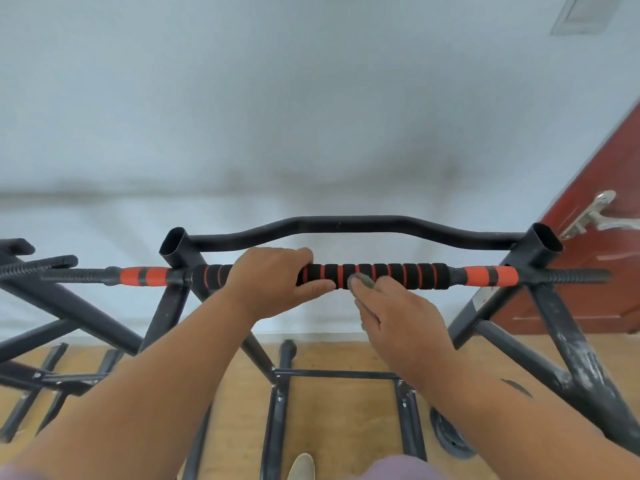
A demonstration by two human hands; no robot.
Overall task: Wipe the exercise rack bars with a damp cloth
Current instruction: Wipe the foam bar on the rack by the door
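Left hand [273, 282] fingers wrapped round padded bar [377, 276] of rack [540, 258]. Right hand [398, 317] presses grey cloth [360, 281] against bar front, beside left thumb; fingers fairly straight over cloth.

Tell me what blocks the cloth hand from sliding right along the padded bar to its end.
Nothing visible blocks it. The right hand presses the grey cloth onto the foam-padded bar, and the padding rightward to the orange sleeve is bare. The left hand grips the bar on the opposite side.
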